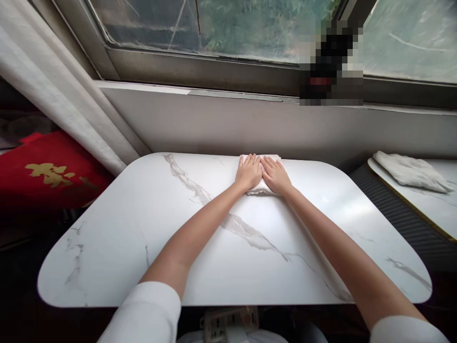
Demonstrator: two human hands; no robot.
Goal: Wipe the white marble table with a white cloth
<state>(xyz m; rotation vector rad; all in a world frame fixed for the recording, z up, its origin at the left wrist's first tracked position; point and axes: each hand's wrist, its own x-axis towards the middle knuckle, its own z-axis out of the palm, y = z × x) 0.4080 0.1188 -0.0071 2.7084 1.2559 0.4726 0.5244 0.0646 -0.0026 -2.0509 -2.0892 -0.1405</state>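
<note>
A folded white cloth point(263, 188) lies flat near the far edge of the white marble-patterned table point(124, 228). My left hand point(249, 172) rests palm down on its left part, the fingers stretched toward the wall. Beside it, my right hand point(276, 175) presses flat on the right part, fingers also extended. Both hands are open and angled in so that they almost touch. Much of the cloth is hidden beneath them.
A second white cloth point(410, 170) lies on another marble-topped surface point(437, 205) at the right. Behind the table run a wall point(214, 121) and a window. At the left hang a pale curtain point(67, 90) and a red fabric item point(64, 171) with gold lettering.
</note>
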